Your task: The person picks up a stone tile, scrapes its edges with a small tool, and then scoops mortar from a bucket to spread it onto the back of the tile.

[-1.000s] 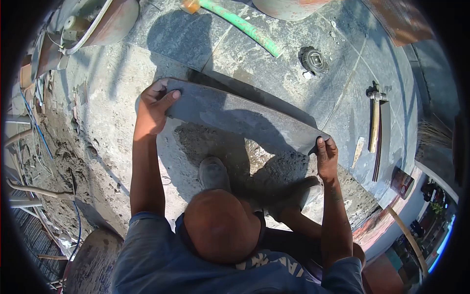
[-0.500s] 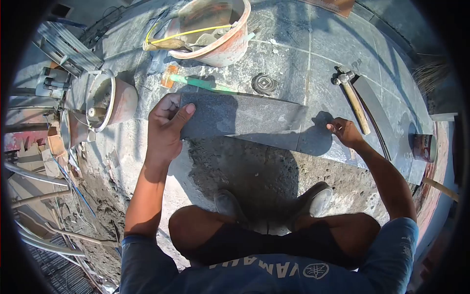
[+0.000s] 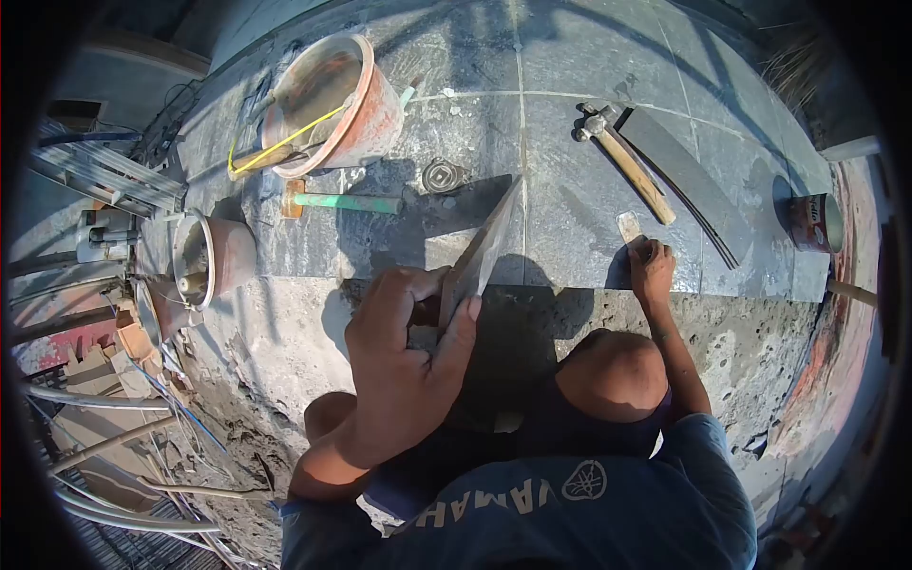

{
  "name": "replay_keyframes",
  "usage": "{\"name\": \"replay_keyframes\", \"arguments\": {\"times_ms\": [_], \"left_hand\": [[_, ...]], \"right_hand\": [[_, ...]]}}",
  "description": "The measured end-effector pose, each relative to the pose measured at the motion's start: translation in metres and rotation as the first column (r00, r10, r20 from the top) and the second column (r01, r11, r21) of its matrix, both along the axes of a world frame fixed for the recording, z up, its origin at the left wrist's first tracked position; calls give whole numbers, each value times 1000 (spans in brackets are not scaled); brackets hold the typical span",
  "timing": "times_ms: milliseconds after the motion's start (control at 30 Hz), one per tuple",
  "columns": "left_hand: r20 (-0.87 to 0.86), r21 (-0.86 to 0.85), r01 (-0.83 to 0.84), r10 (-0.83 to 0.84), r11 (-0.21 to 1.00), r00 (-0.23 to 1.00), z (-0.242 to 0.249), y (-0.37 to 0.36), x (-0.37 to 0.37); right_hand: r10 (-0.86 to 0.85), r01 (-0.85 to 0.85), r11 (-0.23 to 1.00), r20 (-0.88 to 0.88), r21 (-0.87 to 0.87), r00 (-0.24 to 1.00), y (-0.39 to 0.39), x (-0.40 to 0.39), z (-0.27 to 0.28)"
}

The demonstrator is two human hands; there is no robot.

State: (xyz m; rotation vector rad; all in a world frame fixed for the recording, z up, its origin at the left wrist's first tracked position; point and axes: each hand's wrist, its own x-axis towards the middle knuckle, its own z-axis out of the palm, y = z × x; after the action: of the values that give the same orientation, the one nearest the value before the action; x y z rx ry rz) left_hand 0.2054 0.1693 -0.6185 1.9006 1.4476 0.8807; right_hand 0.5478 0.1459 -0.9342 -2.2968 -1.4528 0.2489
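Observation:
My left hand (image 3: 404,351) grips one end of a grey tile strip (image 3: 486,249), thumb on one side and fingers on the other. The strip is raised and tilted, its narrow edge and pale underside toward me. Down at the paved edge, my right hand (image 3: 653,274) has its fingers closed on a small flat whitish piece (image 3: 628,226), whose kind I cannot make out. Beyond it lies a hammer (image 3: 635,176) with a wooden handle, beside long dark tile strips (image 3: 679,171). A green-handled mallet (image 3: 347,202) and a round dark object (image 3: 443,176) rest on the tiled floor.
A large mortar bucket (image 3: 369,114) with a yellow-edged handle stands at the upper left. A smaller bucket (image 3: 233,252) sits left of it, near pipes and cardboard (image 3: 104,408). A can (image 3: 815,223) lies at the right. Rough concrete (image 3: 731,380) borders the tiles (image 3: 579,247).
My left hand has turned the tile strip from lying broad face up to tilted on edge, closer to me. My right hand has moved down and now holds the whitish piece. The view has shifted.

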Motion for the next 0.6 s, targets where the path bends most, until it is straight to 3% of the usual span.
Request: {"name": "replay_keyframes", "arguments": {"times_ms": [133, 200, 233, 300, 433, 500, 533, 567, 600], "left_hand": [[43, 10, -1, 1, 1000, 999, 4, -1, 26], [30, 30, 44, -45, 999, 999, 5, -3, 34], [32, 39, 41, -42, 998, 999, 3, -3, 36], [9, 171, 81, -83, 982, 996, -2, -2, 38], [31, 204, 82, -90, 975, 995, -5, -2, 37], [34, 207, 72, -81, 976, 996, -6, -4, 35], [31, 207, 66, -74, 976, 997, -7, -3, 35], [36, 215, 60, -69, 975, 997, -6, -3, 34], [25, 214, 56, -63, 975, 998, -5, -3, 32]], "right_hand": [[50, -66, 993, -154, -99, 987, 13, 6, -8], [-61, 63, 998, -321, -4, 945, 18, 5, -5], [-55, 59, 998, -320, 5, 946, 21, 7, -8], [-16, -21, 987, -228, -157, 974, 27, 15, -12], [45, -68, 980, -123, -186, 991, 33, 8, 7], [115, -173, 977, -376, -124, 919, 34, -3, 15], [235, -267, 964, -463, -4, 854, 36, -15, 37], [313, -344, 937, -562, 53, 766, 42, -25, 53], [411, -402, 898, -663, 176, 626, 45, -50, 105]]}}
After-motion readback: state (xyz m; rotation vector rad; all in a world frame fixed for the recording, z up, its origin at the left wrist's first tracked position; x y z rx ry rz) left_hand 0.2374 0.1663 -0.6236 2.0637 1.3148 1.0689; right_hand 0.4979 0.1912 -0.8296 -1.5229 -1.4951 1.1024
